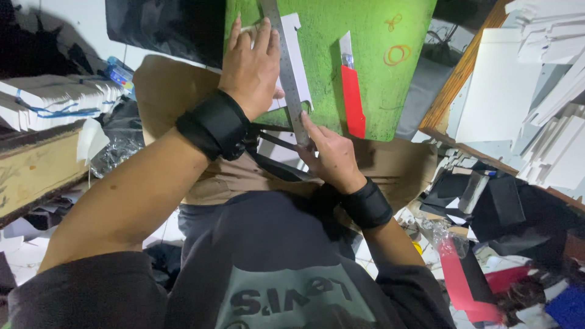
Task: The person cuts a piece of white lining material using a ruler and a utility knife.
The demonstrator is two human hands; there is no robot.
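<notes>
Head camera is looking down over the person's chest at a cluttered work spot. At the far left, a stack of white card sheets [55, 100] tied with blue band is lying above a wooden plank [36, 167]. Moving right, the left hand [250, 67], with a black wrist strap [214, 125] around the forearm, is pressing flat with fingers spread on a white card piece [297, 55] and on the left edge of a steel ruler [285, 67]; it is open, palm down, gripping nothing. Both card and ruler are lying on a green cutting mat [378, 91], which is resting on a brown board [164, 91] across the person's lap. The ruler is running from the top of the mat down toward the person, over the card's right part. At the ruler's near end, the right hand [332, 155], also wearing a black wrist strap [367, 204], is curling its fingers around the ruler's tip, pinching it at the mat's lower edge. Just right of the ruler, a red utility knife [351, 97] is lying untouched on the mat, blade pointing away, with orange rubber bands [396, 53] beyond it. Farther right, more white card pieces [548, 91] are piling on a wooden-edged surface, and red and black scraps [463, 280] are littering the floor.
</notes>
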